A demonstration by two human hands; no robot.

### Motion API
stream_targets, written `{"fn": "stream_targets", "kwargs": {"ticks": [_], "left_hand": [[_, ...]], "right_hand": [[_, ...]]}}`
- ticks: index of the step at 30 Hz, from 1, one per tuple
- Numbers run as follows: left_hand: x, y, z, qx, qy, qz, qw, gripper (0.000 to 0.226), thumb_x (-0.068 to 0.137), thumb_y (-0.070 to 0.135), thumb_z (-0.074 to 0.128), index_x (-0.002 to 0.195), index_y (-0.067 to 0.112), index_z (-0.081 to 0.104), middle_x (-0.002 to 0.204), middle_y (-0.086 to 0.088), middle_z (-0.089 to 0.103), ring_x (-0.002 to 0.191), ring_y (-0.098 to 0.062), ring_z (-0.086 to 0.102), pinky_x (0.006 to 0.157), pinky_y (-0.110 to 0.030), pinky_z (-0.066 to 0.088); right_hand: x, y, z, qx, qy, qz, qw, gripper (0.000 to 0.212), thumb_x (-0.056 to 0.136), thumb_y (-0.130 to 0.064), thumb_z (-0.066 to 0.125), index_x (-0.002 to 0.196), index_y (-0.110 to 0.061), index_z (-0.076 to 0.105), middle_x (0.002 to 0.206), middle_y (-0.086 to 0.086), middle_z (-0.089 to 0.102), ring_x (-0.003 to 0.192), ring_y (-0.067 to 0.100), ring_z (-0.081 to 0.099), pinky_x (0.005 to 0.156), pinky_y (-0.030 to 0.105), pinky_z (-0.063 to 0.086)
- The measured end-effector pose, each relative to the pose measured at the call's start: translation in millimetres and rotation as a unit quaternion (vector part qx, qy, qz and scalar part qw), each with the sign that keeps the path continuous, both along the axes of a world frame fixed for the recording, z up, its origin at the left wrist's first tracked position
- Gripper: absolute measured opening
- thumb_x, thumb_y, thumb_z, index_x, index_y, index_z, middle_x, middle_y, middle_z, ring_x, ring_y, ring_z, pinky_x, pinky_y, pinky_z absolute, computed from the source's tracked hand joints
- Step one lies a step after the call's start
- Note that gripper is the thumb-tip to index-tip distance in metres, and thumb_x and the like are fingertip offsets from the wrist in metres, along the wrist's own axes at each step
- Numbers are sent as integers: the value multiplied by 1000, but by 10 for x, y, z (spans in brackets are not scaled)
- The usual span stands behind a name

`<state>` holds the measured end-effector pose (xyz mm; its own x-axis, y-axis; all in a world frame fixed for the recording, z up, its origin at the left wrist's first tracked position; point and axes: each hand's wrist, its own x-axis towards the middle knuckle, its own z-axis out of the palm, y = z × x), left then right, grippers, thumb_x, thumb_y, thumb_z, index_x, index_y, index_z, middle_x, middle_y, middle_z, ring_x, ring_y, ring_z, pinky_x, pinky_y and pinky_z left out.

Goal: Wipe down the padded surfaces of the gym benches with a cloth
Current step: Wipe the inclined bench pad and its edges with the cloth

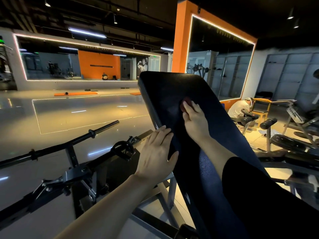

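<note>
A black padded bench back [165,87] slopes up and away from me through the middle of the view. My right hand [196,118] holds a small reddish cloth [186,102] against the pad's middle, and most of the cloth is hidden under my fingers. My left hand [157,154] lies flat on the pad's left edge, lower down, with straight fingers and the thumb on the padded face.
A barbell [72,140] on its metal rack [82,173] stands close on the left. The shiny floor [60,114] stretches toward a mirrored wall. On the right are other gym machines [293,128] and a crouching person [239,107]. An orange pillar [181,40] rises behind the bench.
</note>
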<state>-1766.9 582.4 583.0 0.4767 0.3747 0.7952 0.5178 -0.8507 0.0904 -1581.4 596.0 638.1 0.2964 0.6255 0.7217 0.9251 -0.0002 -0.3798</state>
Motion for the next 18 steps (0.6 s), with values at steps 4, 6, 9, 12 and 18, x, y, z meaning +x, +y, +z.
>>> {"fn": "stream_targets", "kwargs": {"ticks": [4, 6, 9, 12, 18], "left_hand": [[6, -16, -8, -11, -6, -1, 1000, 51, 84, 32, 53, 126, 5, 59, 130, -10, 58, 129, -22, 46, 108, -29, 29], [-1, -12, 0, -10, -5, -5, 1000, 52, 85, 34, 49, 126, 4, 58, 130, -10, 58, 129, -23, 46, 108, -30, 31], [-8, 29, 23, 0, 7, -4, 1000, 54, 86, 39, 49, 126, 4, 59, 130, -9, 57, 131, -22, 44, 108, -30, 32], [17, 76, 72, 7, 17, -9, 1000, 55, 87, 41, 47, 125, 3, 59, 130, -10, 58, 131, -22, 44, 109, -31, 32], [143, 313, 258, 33, 10, 2, 999, 50, 89, 34, 45, 122, 0, 62, 124, -14, 62, 124, -25, 52, 112, -34, 30]], "right_hand": [[-358, -288, -157, -17, -98, 112, 989, 48, 100, -13, 47, 147, -17, 39, 155, 10, 31, 146, 29, 20, 113, 37, 26], [-279, -441, -254, -35, -125, 131, 983, 51, 99, -11, 48, 148, -20, 37, 156, 7, 30, 147, 25, 19, 114, 34, 22], [-29, -489, -307, -9, -124, 76, 989, 50, 95, -9, 53, 144, -17, 45, 149, 11, 41, 144, 30, 26, 118, 44, 20], [64, -293, -211, 31, -32, 11, 999, 43, 94, -7, 56, 137, -9, 53, 147, 16, 43, 142, 32, 31, 115, 48, 29], [-147, -24, -93, 49, -77, 77, 993, 42, 95, -6, 53, 136, -4, 52, 148, 17, 41, 140, 32, 35, 113, 41, 32]]}}
